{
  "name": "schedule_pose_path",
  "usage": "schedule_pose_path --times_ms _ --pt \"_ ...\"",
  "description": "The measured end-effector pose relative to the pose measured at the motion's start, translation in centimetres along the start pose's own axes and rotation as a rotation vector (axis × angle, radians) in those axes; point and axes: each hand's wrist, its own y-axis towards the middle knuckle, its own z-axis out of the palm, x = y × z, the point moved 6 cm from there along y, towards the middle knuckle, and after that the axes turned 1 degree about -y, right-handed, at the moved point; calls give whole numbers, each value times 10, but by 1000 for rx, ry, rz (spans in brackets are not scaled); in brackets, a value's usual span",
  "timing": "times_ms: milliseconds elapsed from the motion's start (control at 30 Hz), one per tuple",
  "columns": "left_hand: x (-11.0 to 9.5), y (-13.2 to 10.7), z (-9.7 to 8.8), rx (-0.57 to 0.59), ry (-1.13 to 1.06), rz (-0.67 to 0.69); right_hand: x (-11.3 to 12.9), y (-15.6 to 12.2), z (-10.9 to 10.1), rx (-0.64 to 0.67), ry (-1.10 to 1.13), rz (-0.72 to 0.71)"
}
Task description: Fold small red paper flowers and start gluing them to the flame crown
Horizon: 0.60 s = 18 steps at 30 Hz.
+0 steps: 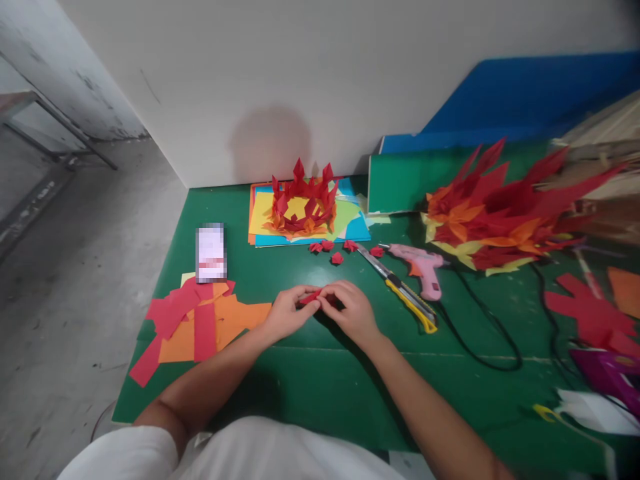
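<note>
Between both hands is a small piece of red paper [311,298], pinched at its edges and partly covered by the fingers. My left hand [291,311] grips it from the left, my right hand [351,310] from the right, fingertips touching. Just beyond them lie several small folded red paper pieces [337,258]. A yellow utility knife [407,303] with its blade out rests to the right of my right hand, beside a pink glue gun [427,273]. Left of my left hand are loose red paper strips [205,333] and orange paper pieces [237,319].
A red and orange paper crown [299,223] stands on stacked coloured sheets [260,220] at the back. A large flame-like paper piece [505,220] sits at the right. The glue gun's black cord [480,363] loops across the green table [340,400]. A phone [211,253] lies left.
</note>
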Motion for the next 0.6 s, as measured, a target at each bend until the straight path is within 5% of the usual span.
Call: schedule_pose_path --times_ms 600 --pt "6 2 2 8 4 -28 1 1 -2 -13 35 83"
